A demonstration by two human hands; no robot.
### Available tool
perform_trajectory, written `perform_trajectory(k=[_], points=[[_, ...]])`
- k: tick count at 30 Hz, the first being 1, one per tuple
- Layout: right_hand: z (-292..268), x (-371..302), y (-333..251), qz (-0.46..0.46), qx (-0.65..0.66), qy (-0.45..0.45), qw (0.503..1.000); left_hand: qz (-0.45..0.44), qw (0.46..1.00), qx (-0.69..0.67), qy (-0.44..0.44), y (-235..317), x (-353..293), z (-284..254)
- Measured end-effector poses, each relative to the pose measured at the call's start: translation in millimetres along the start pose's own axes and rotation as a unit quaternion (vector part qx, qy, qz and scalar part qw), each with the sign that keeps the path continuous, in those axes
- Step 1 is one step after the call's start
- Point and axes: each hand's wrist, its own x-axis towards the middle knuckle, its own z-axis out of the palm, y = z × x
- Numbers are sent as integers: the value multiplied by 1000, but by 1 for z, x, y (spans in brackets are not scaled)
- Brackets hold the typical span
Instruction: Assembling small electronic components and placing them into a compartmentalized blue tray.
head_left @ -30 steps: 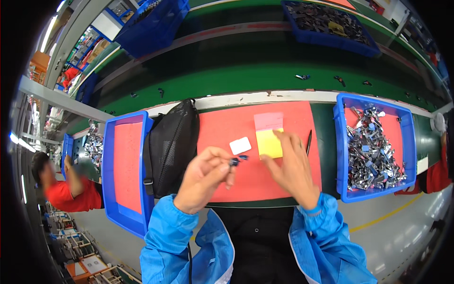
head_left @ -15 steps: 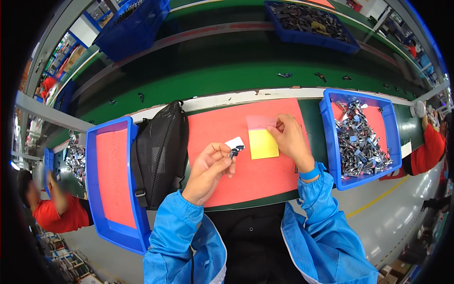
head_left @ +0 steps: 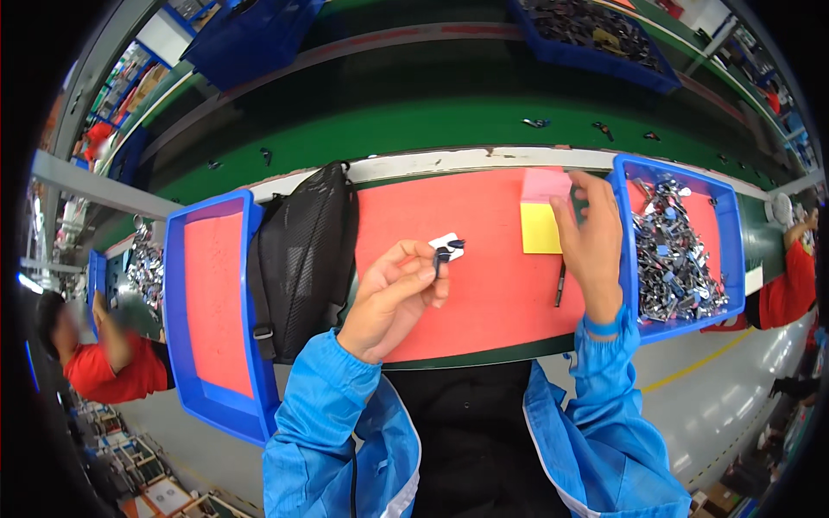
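Note:
My left hand [head_left: 393,298] is closed, pinching a small dark-blue and metallic part [head_left: 442,255] between thumb and fingertips. Behind that part shows a little white card [head_left: 448,243]; whether it lies on the mat or touches my fingers I cannot tell. At the right of the red mat [head_left: 466,302] lies a yellow sticky-note pad [head_left: 541,230], with a pink sheet [head_left: 544,184] at its far edge. My right hand [head_left: 596,237] is beside the pad's right edge, thumb and fingers apart. A thin black pen [head_left: 560,283] lies just below the pad.
A blue bin [head_left: 681,326] heaped with small metal parts stands at right. At left are a black mesh bag [head_left: 302,250] and another blue bin [head_left: 175,302]. Beyond, loose parts lie on a green belt [head_left: 389,138]. Co-workers in red sit at both sides.
The sticky-note pad has shifted right and farther away along with my right hand, whose fingers have spread. The pen has come into view. My left hand still pinches the part.

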Motion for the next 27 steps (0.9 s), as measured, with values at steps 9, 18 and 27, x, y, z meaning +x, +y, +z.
perform_trajectory(k=[9,18,27], points=[[22,-51,-90,179,567,-224,772,-84,968,-222,-78,-6,-7,12],[18,-56,-84,91,362,-164,913,113,972,206,22,-19,-14,30],[16,-46,-89,150,395,-174,889,274,894,349,65,-32,-4,34]])
